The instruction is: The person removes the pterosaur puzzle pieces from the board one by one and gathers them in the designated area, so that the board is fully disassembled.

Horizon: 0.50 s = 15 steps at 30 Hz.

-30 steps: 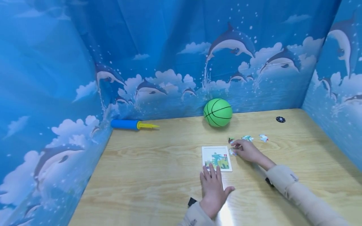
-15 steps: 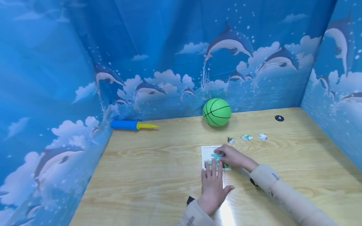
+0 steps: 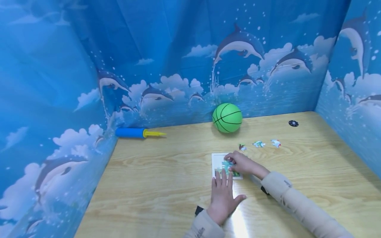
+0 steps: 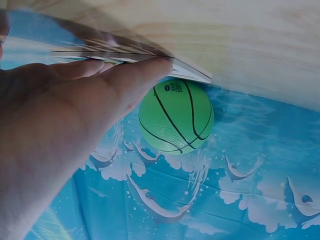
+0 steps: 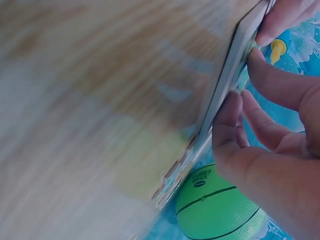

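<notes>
A white-framed jigsaw puzzle (image 3: 215, 162) with a teal animal picture lies flat on the table. My left hand (image 3: 222, 198) rests on its near edge, fingers straight and spread, thumb out to the side. Over the right part of the picture, my right hand (image 3: 242, 163) bends its fingers and thumb to pinch a small puzzle piece, mostly hidden by the fingers. In the right wrist view those fingertips are right at the puzzle's frame (image 5: 225, 75). Three loose pieces lie beyond the frame: one brown and green (image 3: 242, 147), one green and white (image 3: 259, 144), one white and red (image 3: 275, 143).
A green ball (image 3: 227, 118) with black lines stands at the back of the table against the dolphin-print backdrop (image 3: 166, 66). Toward the back left lies a blue hand pump (image 3: 131, 133) with a yellow nozzle. A black round chip (image 3: 293, 123) lies at the back right.
My right hand has taken a piece from beside the frame and moved left with it onto the picture. Over the last half second it stays nearly in place. The left hand keeps its place.
</notes>
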### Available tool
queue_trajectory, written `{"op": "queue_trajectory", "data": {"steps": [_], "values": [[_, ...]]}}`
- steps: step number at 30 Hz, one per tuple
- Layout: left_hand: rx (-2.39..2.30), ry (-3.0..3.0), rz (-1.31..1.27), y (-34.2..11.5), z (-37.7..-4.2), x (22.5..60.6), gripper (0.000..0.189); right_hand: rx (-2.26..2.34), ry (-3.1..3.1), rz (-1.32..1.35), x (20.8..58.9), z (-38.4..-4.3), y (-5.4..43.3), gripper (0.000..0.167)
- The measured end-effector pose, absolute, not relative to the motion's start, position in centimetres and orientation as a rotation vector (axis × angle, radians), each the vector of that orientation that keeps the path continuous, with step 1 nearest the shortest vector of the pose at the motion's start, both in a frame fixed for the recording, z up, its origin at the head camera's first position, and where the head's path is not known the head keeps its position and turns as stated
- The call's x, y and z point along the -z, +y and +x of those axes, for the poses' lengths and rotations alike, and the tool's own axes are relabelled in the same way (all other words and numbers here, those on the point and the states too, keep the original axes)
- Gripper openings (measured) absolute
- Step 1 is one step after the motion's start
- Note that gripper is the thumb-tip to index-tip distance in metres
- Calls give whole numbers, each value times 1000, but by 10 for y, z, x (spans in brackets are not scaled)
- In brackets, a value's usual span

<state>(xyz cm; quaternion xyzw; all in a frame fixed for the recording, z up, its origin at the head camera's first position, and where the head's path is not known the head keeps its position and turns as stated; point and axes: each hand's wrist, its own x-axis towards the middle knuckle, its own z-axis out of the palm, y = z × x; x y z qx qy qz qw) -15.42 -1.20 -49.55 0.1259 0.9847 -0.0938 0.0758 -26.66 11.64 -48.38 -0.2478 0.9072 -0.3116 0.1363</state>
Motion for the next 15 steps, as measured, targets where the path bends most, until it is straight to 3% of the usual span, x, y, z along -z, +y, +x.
{"op": "queue_trajectory", "data": {"steps": [15], "values": [[289, 2921, 340, -11, -156, 496, 91, 1046, 2575, -704, 484, -267, 117, 34]]}}
